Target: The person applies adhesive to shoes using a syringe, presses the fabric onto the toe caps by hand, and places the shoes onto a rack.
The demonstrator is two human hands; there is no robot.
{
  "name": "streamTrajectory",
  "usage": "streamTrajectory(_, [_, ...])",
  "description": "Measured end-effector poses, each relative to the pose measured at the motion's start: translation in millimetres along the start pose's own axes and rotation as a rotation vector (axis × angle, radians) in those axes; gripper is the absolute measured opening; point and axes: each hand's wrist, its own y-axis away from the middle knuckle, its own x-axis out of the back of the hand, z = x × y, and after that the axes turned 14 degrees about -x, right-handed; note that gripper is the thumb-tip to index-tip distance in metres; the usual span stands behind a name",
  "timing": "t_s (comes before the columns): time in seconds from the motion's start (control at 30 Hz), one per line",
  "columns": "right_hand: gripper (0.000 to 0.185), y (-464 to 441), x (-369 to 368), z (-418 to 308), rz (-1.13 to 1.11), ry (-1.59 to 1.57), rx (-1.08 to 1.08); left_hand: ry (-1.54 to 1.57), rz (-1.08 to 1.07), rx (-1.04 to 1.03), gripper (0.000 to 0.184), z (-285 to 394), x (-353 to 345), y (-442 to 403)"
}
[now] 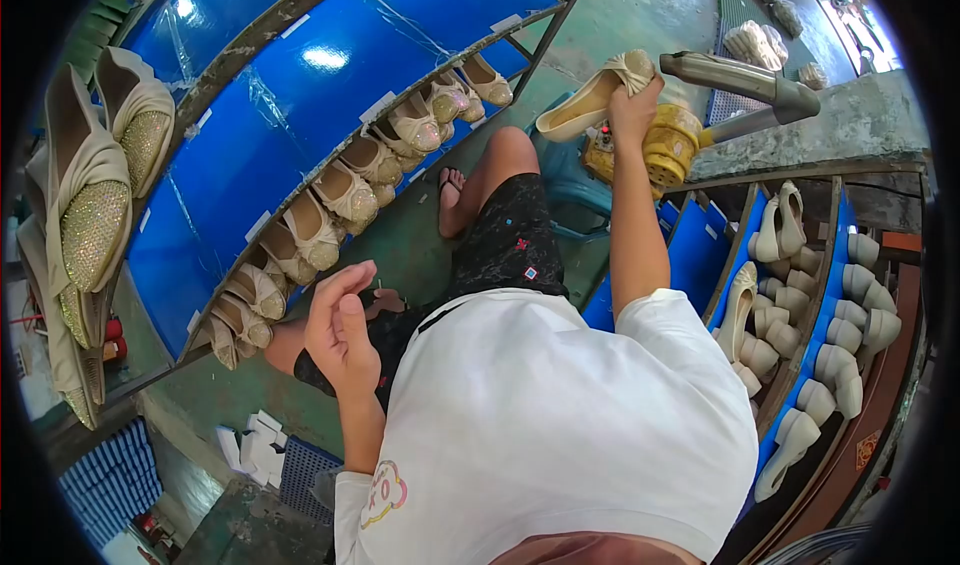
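Observation:
My right hand (636,110) grips a cream ballet flat (585,103) by its gathered, glittery toe end and holds it up at the upper right. Close beside that hand is the end of a metal pipe (725,73), which bends back toward a yellow machine (672,145). My left hand (342,330) hangs in the air at the left, fingers stretched out and holding nothing. Near it, a row of similar flats with sparkling toes (348,195) lines the edge of a blue shelf (290,85).
Larger in view, more sparkly-toed flats (95,225) stand at the far left. On the right, a rack (835,265) holds cream shoes (770,325) and pale shoe lasts (845,365). A blue stool (585,200) stands beyond my knees. White boxes (262,450) lie at lower left.

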Motion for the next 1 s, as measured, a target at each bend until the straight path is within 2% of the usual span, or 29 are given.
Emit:
streamTrajectory(0.1, [0.068, -8.9, -2.4, 2.1, 0.012, 0.033, -0.007, 0.023, -0.01, 0.016, 0.029, -0.1, 0.4, 1.8])
streamTrajectory(0.3, [0.061, 19.6, 4.1, -20.6, -0.043, 0.01, 0.07, 0.047, -0.02, 0.02, 0.024, 5.1, -1.9, -0.9])
streamTrajectory(0.37, [0.058, 57.3, 8.8, -47.4, -0.23, -0.184, 0.28, 0.03, -0.031, 0.053, 0.022, 12.2, -3.4, -10.0])
streamTrajectory(0.43, [0.054, 106.3, 19.8, -76.9, -0.431, -0.264, 0.418, -0.065, -0.067, -0.063, 0.02, 11.8, -2.7, -22.6])
streamTrajectory(0.57, [0.057, 198.7, 58.9, -142.4, -0.801, -0.322, 0.747, -0.137, -0.021, -0.309, 0.036, 33.2, -7.3, -60.8])
streamTrajectory(0.63, [0.061, 221.9, 69.1, -160.1, -0.883, -0.352, 0.95, -0.132, -0.022, -0.397, 0.042, 42.5, -7.0, -71.7])
streamTrajectory(0.73, [0.063, 235.7, 72.9, -179.0, -0.996, -0.432, 1.052, -0.105, -0.06, -0.478, 0.044, 46.6, -1.6, -73.4])
streamTrajectory(0.83, [0.061, 242.5, 74.1, -188.2, -1.0, -0.509, 1.123, -0.081, -0.072, -0.498, 0.039, 49.0, 4.3, -68.4])
streamTrajectory(1.0, [0.06, 247.2, 79.5, -192.7, -1.029, -0.435, 1.152, -0.108, -0.06, -0.44, 0.034, 59.0, 10.8, -61.0])
